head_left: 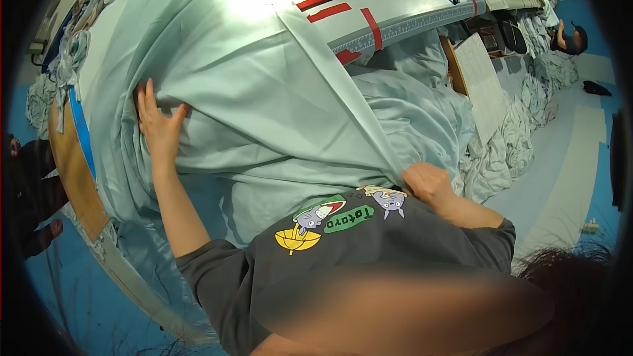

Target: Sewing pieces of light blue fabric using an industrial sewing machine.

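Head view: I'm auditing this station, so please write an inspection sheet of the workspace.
Surface: smooth white worktop with flat red tape strips and a long grey ruler strip.
Job's things: pale green satiny cloth, lying in broad folds.
Clutter: crumpled pale fabric heap at the right.
Hands: left hand spread on the cloth; right hand closed on its folded edge.
Cables: none clearly made out.
Surroundings: flat blue floor; dark-clothed person at left, another person far right.

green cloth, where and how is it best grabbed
Likely best by its straight edge, near the right hand, pinched from the right: it forms a long, narrow strip, while the cloth around the left hand lies broad and wrinkled.
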Demonstrator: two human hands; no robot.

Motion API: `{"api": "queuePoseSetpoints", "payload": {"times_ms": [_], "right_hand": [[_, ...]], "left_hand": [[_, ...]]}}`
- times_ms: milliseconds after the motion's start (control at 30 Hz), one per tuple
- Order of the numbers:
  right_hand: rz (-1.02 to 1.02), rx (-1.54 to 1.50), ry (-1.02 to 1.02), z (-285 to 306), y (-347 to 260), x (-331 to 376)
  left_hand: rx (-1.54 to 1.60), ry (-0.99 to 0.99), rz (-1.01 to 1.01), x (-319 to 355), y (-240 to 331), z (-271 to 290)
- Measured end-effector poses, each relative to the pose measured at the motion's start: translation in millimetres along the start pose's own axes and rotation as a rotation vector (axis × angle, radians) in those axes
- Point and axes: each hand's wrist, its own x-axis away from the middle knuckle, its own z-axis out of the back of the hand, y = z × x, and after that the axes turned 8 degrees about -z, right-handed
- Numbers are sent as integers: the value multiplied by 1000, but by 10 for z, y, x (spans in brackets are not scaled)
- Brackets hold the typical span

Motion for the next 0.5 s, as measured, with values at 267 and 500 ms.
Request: {"api": "queuePoseSetpoints", "payload": {"times_ms": [267, 500], "right_hand": [[-145, 64, -125, 187, -79, -265], [-460, -387, -501, 49, 250, -240]], "left_hand": [[-26, 21, -63, -451, -91, -102], [-34, -17, -82, -140, 448, 46]]}}
